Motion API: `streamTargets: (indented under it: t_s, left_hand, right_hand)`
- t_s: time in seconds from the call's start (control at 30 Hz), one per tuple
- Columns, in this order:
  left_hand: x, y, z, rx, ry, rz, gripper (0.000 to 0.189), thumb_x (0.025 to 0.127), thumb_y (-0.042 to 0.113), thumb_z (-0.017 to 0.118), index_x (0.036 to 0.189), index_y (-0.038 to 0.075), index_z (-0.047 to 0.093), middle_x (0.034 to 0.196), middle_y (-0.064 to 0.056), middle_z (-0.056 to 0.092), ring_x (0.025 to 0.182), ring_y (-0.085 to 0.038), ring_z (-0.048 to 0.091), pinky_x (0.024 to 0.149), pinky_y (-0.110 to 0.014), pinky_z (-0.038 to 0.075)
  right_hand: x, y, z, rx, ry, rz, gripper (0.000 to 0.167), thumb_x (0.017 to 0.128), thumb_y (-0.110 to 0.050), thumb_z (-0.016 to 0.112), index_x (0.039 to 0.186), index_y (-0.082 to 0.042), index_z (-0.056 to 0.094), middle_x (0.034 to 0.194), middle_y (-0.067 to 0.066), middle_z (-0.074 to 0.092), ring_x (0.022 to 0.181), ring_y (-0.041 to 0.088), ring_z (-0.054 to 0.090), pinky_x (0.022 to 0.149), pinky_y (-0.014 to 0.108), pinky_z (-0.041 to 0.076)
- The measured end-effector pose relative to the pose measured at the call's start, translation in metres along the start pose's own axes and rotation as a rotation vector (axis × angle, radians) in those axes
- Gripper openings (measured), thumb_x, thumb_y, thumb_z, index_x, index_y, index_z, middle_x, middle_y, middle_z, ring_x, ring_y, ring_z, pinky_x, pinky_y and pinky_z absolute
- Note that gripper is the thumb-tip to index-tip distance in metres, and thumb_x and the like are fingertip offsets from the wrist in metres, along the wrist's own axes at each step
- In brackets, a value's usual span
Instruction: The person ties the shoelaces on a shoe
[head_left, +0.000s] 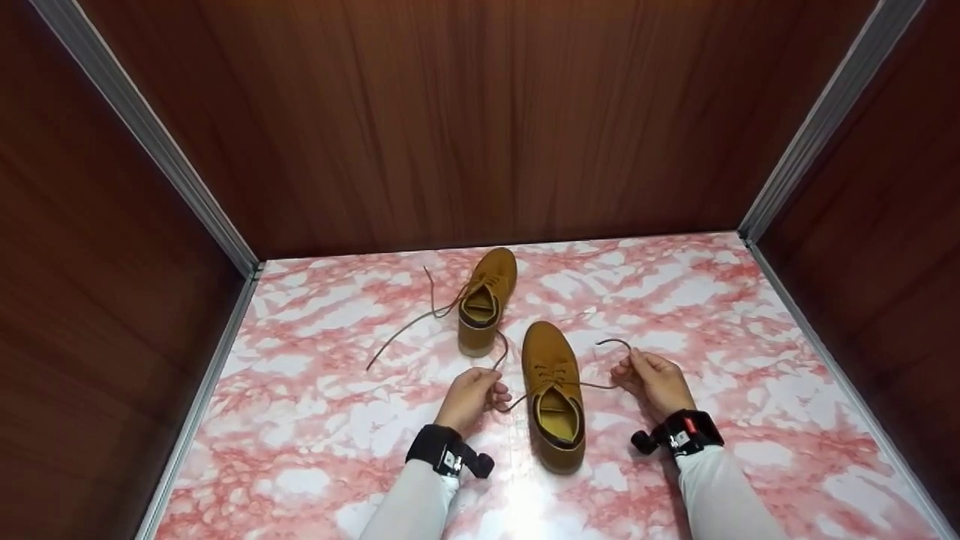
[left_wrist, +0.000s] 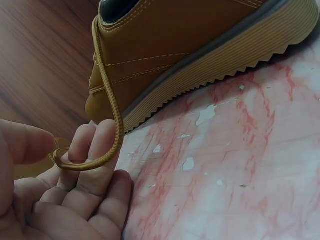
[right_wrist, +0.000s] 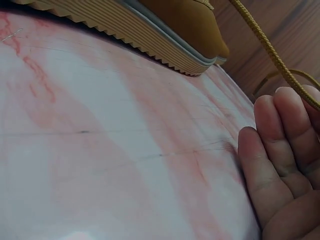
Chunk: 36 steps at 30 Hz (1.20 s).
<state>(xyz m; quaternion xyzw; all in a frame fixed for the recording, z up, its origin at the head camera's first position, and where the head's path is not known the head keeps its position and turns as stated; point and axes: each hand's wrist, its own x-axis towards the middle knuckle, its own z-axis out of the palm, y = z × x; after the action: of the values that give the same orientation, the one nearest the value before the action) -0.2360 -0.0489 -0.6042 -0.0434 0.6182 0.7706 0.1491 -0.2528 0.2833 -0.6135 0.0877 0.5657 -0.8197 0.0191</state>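
Observation:
A tan lace-up shoe stands upright on the pink-and-white marbled surface, toe pointing away and heel toward me. To its left, my left hand pinches one shoelace, which drapes over the fingers in the left wrist view. On the other side, my right hand grips the opposite shoelace between thumb and forefinger, its free end curling beyond the fingertips. Both laces run out sideways from the shoe's top eyelets. The right thumb is out of the right wrist view.
A matching tan shoe stands farther back, slightly left, its loose laces trailing left over the marbled surface. Dark wood-grain panels rise at the back and both sides, with grey metal strips along the corners.

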Motion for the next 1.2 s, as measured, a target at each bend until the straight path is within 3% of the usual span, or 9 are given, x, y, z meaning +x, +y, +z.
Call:
streamTargets:
  t_s: [0.2,0.47,0.63,0.73,0.87,1.0,1.1,1.2]
  left_hand:
    - [0.000,-0.002,0.002,0.013,0.000,0.020,0.028,0.106,0.007,0.049,0.124,-0.015,0.048,0.085,-0.006,0.064,0.073,-0.013,0.066,0.072,-0.032,0.064]
    - [-0.001,0.000,0.001,0.054,0.000,0.017,0.029,0.099,-0.001,0.051,0.124,-0.016,0.050,0.092,-0.013,0.070,0.076,-0.013,0.071,0.078,-0.035,0.065]
    - [-0.003,0.006,0.001,0.003,-0.010,-0.018,0.031,0.099,-0.002,0.051,0.125,-0.019,0.050,0.100,-0.021,0.074,0.083,-0.016,0.074,0.089,-0.038,0.064]
    - [-0.006,0.011,0.001,0.033,-0.030,-0.044,0.031,0.098,-0.002,0.054,0.122,-0.020,0.052,0.100,-0.022,0.075,0.081,-0.015,0.074,0.087,-0.039,0.065]
    - [-0.011,0.018,0.003,0.054,-0.040,-0.078,0.030,0.093,-0.006,0.060,0.119,-0.021,0.054,0.094,-0.021,0.074,0.074,-0.014,0.072,0.078,-0.039,0.066]
    - [-0.014,0.025,0.006,0.093,-0.037,-0.066,0.028,0.092,-0.009,0.063,0.116,-0.020,0.057,0.096,-0.029,0.075,0.069,-0.014,0.070,0.074,-0.038,0.065]
    - [-0.016,0.029,0.008,0.198,-0.029,-0.022,0.019,0.095,-0.005,0.064,0.110,-0.017,0.063,0.098,-0.031,0.076,0.068,-0.014,0.070,0.074,-0.038,0.065]
    - [-0.017,0.033,0.009,0.352,-0.010,0.037,0.015,0.098,0.002,0.065,0.101,-0.010,0.071,0.092,-0.024,0.078,0.069,-0.015,0.073,0.074,-0.039,0.065]
  right_hand:
    - [0.000,0.000,0.000,-0.038,0.004,0.010,0.031,0.105,-0.025,0.062,0.100,0.004,0.070,0.084,0.005,0.078,0.086,0.016,0.077,0.089,0.036,0.064]
    - [0.000,-0.003,0.000,-0.084,-0.042,0.040,0.020,0.106,-0.017,0.062,0.102,0.000,0.072,0.089,0.005,0.079,0.090,0.016,0.078,0.093,0.034,0.063]
    - [0.004,-0.009,0.001,-0.209,-0.095,0.060,0.024,0.106,-0.016,0.061,0.111,0.006,0.070,0.089,0.002,0.079,0.089,0.013,0.077,0.092,0.033,0.063]
    - [0.005,-0.018,0.003,-0.332,-0.122,0.057,0.034,0.107,-0.021,0.061,0.119,0.011,0.068,0.090,0.000,0.080,0.088,0.011,0.077,0.090,0.033,0.063]
    - [0.006,-0.040,0.012,-0.537,-0.106,-0.017,0.041,0.105,-0.028,0.065,0.116,0.010,0.072,0.090,-0.001,0.080,0.083,0.008,0.075,0.083,0.028,0.063]
    - [0.009,-0.065,0.030,-0.688,-0.104,-0.113,0.040,0.104,-0.029,0.067,0.108,0.010,0.074,0.088,0.000,0.078,0.076,0.006,0.072,0.076,0.024,0.062]
    - [0.013,-0.082,0.047,-0.785,-0.141,-0.178,0.038,0.104,-0.029,0.067,0.105,0.007,0.076,0.087,0.003,0.077,0.073,0.006,0.070,0.073,0.022,0.061]
    - [0.015,-0.096,0.069,-0.900,-0.174,-0.251,0.032,0.103,-0.030,0.067,0.101,0.000,0.079,0.085,0.006,0.076,0.071,0.007,0.067,0.070,0.022,0.057]
